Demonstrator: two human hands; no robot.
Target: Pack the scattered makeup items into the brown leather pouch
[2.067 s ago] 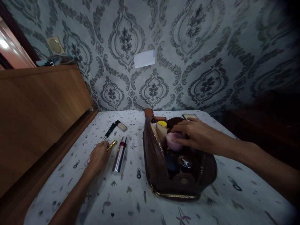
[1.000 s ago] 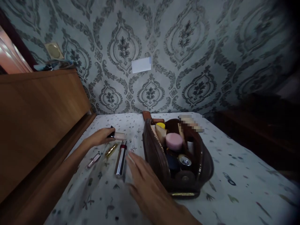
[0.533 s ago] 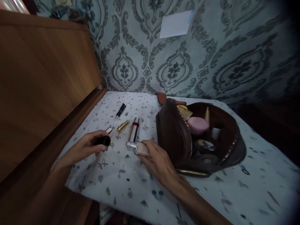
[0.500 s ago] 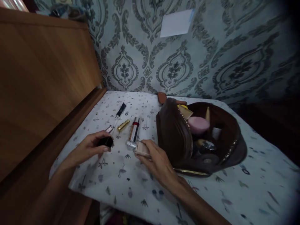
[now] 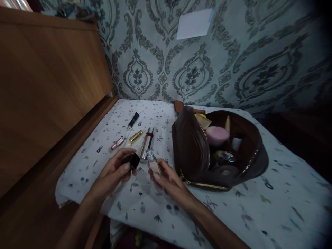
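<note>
"Black is showing in the left hand [image 5: 110, 174]. What is it gripping?"

"A squarish cap [image 5: 134, 160]. Thumb and fingers are pinching it, and one end is pointing toward the right hand [image 5: 169, 178]."

"And what is that one doing?"

"It is gripping a small clear bottle [image 5: 155, 167] of beige liquid. The bottle is tilting, its uncovered neck leaning toward the left hand. A gap is separating cap and bottle."

"What is lying nearby?"

"A silver tube [image 5: 147, 145] with a red band is lying just beyond both hands. Its near end is coming close to the bottle's neck; whether they are touching, I'm not managing to tell. A gold tube [image 5: 136, 136] is lying beyond the left hand, and a pink tube [image 5: 117, 143] is lying to the left of that. Farther from the same hand, a black-ended tube [image 5: 134, 119] is resting."

"Anything on the other side?"

"A brown bag [image 5: 190, 145] is gaping beyond the right hand and to its right, and a pink round container [image 5: 217, 135] is sitting inside. A white printed cloth [image 5: 158, 204] is spreading beneath everything."
</note>
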